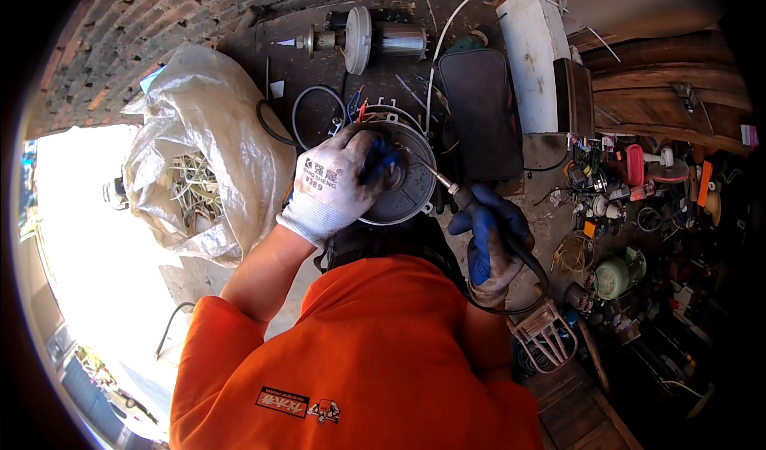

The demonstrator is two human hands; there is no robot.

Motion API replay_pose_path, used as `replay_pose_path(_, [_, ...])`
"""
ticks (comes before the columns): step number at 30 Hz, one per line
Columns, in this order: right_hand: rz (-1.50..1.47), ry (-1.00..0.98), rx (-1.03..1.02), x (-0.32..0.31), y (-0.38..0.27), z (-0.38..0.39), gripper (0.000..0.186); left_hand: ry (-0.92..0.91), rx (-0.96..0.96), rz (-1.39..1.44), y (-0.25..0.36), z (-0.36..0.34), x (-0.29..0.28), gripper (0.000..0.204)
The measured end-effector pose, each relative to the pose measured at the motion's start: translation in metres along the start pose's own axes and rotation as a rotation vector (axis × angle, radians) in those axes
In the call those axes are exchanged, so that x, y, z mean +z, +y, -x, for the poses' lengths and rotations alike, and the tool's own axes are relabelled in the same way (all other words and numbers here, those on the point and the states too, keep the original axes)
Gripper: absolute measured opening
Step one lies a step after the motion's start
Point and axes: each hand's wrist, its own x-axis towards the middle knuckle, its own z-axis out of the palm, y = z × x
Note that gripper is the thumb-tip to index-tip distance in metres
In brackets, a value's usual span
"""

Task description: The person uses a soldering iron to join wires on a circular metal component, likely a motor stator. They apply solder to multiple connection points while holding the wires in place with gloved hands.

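Observation:
A round grey metal housing point(396, 204) with small lugs on its rim is in front of me at the upper centre. My left hand point(339, 175), in a white glove with blue-coated fingers, rests over its left part. Its fingers are curled inward, and whatever they pinch is hidden. In my right hand point(493, 238), also gloved, is a soldering iron point(462, 198) with a black cord looping below. The iron's thin metal tip reaches over the housing's right side, near my left fingers. Red and blue wires point(361, 112) stick up at the housing's far edge.
Left of the housing stands a whitish woven sack point(255, 159) with pale strips inside. Beyond lies a shiny cylindrical motor part point(399, 41). A black pouch point(479, 115) and a white block point(533, 67) sit to the right. Mixed parts, a green motor point(613, 278) and a wooden stool point(546, 337) stand further right.

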Motion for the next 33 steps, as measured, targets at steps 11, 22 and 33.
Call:
replay_pose_path(11, [-0.044, -0.014, -0.028, 0.0, 0.003, -0.001, 0.035, 0.006, 0.011, 0.008, -0.004, 0.001, 0.002, 0.039])
replay_pose_path(22, [0.053, -0.035, -0.047, -0.004, 0.005, 0.001, 0.038, 0.006, 0.022, 0.015, -0.004, 0.001, 0.0, 0.042])
replay_pose_path(33, [0.034, -0.129, -0.067, -0.019, -0.004, -0.013, 0.031, -0.069, 0.155, 0.078, -0.027, 0.004, -0.005, 0.042])
